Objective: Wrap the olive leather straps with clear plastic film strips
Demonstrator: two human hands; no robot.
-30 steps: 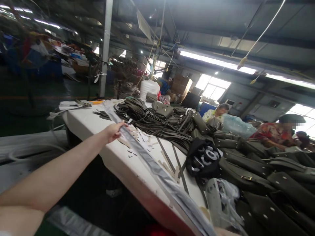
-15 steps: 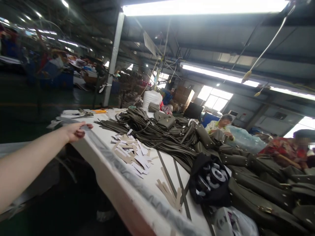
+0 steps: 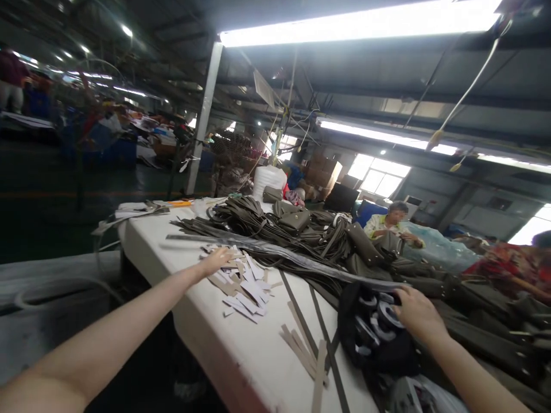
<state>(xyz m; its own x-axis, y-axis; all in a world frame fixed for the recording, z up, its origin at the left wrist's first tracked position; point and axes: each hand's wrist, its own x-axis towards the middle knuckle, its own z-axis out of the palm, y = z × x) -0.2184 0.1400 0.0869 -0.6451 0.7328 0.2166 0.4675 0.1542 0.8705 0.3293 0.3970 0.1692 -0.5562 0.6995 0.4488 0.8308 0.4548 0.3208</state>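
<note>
A long grey plastic-looking strip (image 3: pixel 301 263) stretches across the table above the dark straps. Its right end is pinched by my right hand (image 3: pixel 419 312), beside a black bag (image 3: pixel 379 350) full of white tape rolls. My left hand (image 3: pixel 215 261) lies over a pile of white and tan paper pieces (image 3: pixel 245 281), fingers stretched forward, just short of the strip. Whether its fingertips touch any paper is blurred. Behind the strip spreads a heap of dark olive straps (image 3: pixel 241 215).
The white table (image 3: pixel 206 332) has a rounded front edge. Tan strips (image 3: pixel 299 350) lie near it. Olive bags (image 3: pixel 482 321) are piled at the right. Across the table sits a co-worker (image 3: pixel 387 223); another person in a red patterned top (image 3: pixel 508 264) is farther right.
The grey strip has moved from along the table's front edge to farther back, across the straps. My left hand has gone right, onto the paper pile, off the strip. My right hand has come into view.
</note>
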